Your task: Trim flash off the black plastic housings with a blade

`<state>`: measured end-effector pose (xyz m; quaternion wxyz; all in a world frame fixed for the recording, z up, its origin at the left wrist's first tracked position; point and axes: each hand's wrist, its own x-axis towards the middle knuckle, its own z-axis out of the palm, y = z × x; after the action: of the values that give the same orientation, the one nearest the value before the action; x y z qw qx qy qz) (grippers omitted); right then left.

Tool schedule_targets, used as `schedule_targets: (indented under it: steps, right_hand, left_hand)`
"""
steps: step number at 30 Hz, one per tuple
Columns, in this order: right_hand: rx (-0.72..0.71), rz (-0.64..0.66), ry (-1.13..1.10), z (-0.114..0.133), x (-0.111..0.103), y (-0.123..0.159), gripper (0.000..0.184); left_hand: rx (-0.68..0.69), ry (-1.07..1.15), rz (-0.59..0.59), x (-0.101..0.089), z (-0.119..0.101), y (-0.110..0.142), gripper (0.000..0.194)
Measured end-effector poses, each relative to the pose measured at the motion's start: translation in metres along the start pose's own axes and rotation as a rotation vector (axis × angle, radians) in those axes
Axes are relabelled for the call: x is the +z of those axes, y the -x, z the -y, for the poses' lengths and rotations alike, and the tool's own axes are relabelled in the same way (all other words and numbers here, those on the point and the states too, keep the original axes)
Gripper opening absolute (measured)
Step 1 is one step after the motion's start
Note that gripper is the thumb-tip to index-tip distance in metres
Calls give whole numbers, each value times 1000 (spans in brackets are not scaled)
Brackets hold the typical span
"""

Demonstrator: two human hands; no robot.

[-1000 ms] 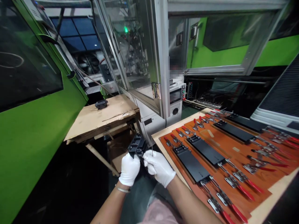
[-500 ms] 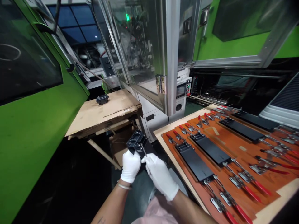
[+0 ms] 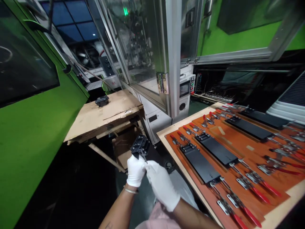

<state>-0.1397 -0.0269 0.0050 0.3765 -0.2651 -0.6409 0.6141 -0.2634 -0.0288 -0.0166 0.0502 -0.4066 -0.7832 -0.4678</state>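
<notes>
Looked like a factory workshop: noted green machine housing (image 3: 21, 136), metal-framed enclosure (image 3: 173, 57), control panel (image 3: 192, 83), and red-handled clamps (image 3: 260, 194) along opposite edges of an orange board (image 3: 238, 146).

2 gloved hands (image 3: 136, 170), 2 blk parts (image 3: 140, 145), 1 thin tool (image 3: 144, 158), 4 blk plates (image 3: 202, 163), 12+ clamps (image 3: 243, 183), far ones unclear.

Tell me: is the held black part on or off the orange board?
Off. The left hand holds the black part in the air, left of the orange board.
</notes>
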Motion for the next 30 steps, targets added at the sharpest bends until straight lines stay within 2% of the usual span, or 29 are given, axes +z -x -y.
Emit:
schedule_targets:
  steps: [4, 8, 12, 14, 19, 25, 30]
  right_hand:
    - [23, -27, 18, -10, -15, -6, 33]
    - [18, -41, 39, -8, -13, -4, 34]
    - [-51, 133, 46, 4, 0, 6, 29]
    - [-31, 166, -11, 8, 2, 8, 28]
    - [48, -25, -49, -2, -11, 1, 32]
    - [27, -12, -13, -6, -23, -6, 32]
    - [43, -14, 8, -4, -17, -3, 31]
  left_hand:
    - [1, 52, 3, -8, -4, -1, 20]
    - [25, 44, -8, -6, -3, -4, 19]
    - [32, -45, -46, 2, 1, -4, 22]
    - [26, -55, -49, 4, 3, -4, 22]
    - [45, -39, -34, -4, 3, -2, 23]
    - [78, -1, -46, -9, 0, -2, 21]
    - [119, -47, -97, -6, 2, -6, 18]
